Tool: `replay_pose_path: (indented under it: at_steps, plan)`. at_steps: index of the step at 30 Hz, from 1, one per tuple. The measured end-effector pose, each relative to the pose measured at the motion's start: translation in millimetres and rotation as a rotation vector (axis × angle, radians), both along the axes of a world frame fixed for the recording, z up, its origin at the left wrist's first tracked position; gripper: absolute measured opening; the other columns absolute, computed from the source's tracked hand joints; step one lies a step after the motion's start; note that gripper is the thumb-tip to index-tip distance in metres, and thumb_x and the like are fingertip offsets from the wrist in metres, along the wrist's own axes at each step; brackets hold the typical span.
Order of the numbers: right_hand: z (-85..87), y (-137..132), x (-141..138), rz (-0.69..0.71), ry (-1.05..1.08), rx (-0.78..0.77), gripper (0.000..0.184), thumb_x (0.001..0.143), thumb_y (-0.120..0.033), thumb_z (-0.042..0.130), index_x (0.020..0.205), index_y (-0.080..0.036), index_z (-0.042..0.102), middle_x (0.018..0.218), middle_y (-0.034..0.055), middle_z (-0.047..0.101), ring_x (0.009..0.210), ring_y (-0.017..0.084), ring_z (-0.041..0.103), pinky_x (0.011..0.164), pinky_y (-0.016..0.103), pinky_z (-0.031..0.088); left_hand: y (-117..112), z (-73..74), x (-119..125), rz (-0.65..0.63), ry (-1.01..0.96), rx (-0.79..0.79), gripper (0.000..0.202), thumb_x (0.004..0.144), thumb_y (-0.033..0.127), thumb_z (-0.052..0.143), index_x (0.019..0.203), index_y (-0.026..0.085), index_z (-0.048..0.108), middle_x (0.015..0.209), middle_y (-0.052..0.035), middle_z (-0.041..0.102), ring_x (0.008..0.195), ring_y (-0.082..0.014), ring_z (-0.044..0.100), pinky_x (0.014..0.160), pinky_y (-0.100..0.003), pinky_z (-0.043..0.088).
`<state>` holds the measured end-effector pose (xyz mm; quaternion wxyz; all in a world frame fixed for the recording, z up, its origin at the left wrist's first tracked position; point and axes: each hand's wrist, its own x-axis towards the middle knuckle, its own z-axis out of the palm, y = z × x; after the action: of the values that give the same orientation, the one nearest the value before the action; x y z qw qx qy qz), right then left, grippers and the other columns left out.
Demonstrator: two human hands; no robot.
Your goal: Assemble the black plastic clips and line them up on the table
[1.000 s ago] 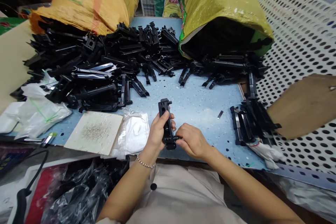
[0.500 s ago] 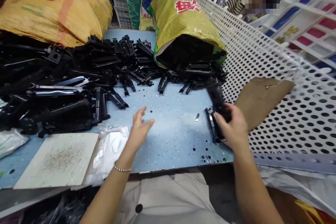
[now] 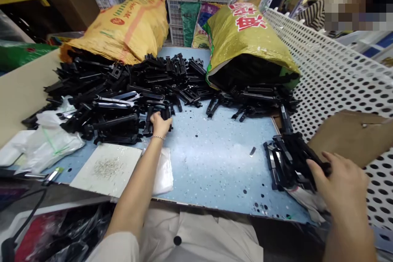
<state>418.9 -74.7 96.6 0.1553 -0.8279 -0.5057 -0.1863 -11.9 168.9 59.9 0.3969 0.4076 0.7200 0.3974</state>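
Observation:
At the near right edge of a large pile of long black parts (image 3: 116, 120) with shiny metal strips, my left hand (image 3: 161, 124) is closed on one black part (image 3: 149, 122). At the right side of the table, my right hand (image 3: 345, 184) curls its thumb and fingers around the end of another black part (image 3: 302, 147). That part lies over a small group of similar black parts (image 3: 273, 163). Its far fingers are partly out of sight behind the hand.
An orange sack (image 3: 135, 28) and an open yellow-green sack (image 3: 254, 41) stand behind the pile. A perforated white panel (image 3: 331, 69) borders the right side, with brown cardboard (image 3: 346, 137) against it. A pale square board (image 3: 104, 168) and white plastic (image 3: 164, 172) lie near the front.
My left hand has moved from above the bare table to the pile and closed on a part. My right hand has brought its part down onto the right group. The view has shifted left.

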Motion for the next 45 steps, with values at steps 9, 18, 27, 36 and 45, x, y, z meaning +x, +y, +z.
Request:
replay_pose_path:
  at_steps: [9,18,27,36,45]
  plan:
    - [0.4,60.8,-186.3,0.744,1.306,-0.101,0.037,0.091,-0.046,0.053,0.121,-0.024,0.056,0.111,0.0093,0.065,0.100,0.023,0.063,0.086,0.042,0.053,-168.3,26.9,17.2,-0.508,-1.317,-0.257,0.051,0.071,0.036,0.060,0.116,0.011,0.059,0.118,-0.0181,0.063,0.082,-0.0188,0.063,0.067,-0.027,0.051]
    - [-13.8,93.6,-239.3,0.821,1.838,-0.234,0.041,0.083,-0.051,0.064,0.111,-0.021,0.061,0.078,0.0003,0.059,0.059,0.011,0.048,0.054,0.026,0.041,-175.4,30.7,14.2,-0.720,-1.127,-0.289,0.057,0.086,0.060,0.051,0.110,0.009,0.061,0.103,-0.0183,0.068,0.078,-0.0227,0.067,0.068,-0.033,0.052]
    - [-2.9,91.2,-240.6,0.849,1.339,-0.096,0.035,0.093,-0.050,0.048,0.112,-0.022,0.057,0.086,0.0039,0.063,0.072,0.017,0.059,0.065,0.032,0.050,-174.6,23.3,28.2,-0.508,-0.721,-0.089,0.048,0.077,0.046,0.071,0.112,0.021,0.050,0.085,0.0023,0.055,0.057,-0.0086,0.054,0.055,-0.024,0.047]
    - [-16.2,114.6,-222.5,0.974,0.734,-0.218,0.041,0.099,-0.052,0.032,0.083,-0.022,0.056,0.070,0.0023,0.058,0.066,0.017,0.054,0.064,0.030,0.042,-165.2,27.9,38.2,-0.371,-0.851,-0.177,0.047,0.074,0.051,0.070,0.102,0.017,0.054,0.071,0.0032,0.056,0.050,-0.0083,0.053,0.049,-0.022,0.042]
    - [-22.1,39.4,-253.3,1.098,0.867,-0.369,0.039,0.100,-0.048,0.030,0.077,-0.022,0.049,0.070,0.0014,0.052,0.064,0.016,0.047,0.060,0.029,0.037,-147.5,19.0,29.0,-0.240,-0.694,-0.020,0.051,0.076,0.054,0.068,0.108,0.015,0.059,0.076,-0.0009,0.060,0.062,-0.0114,0.056,0.058,-0.022,0.045]
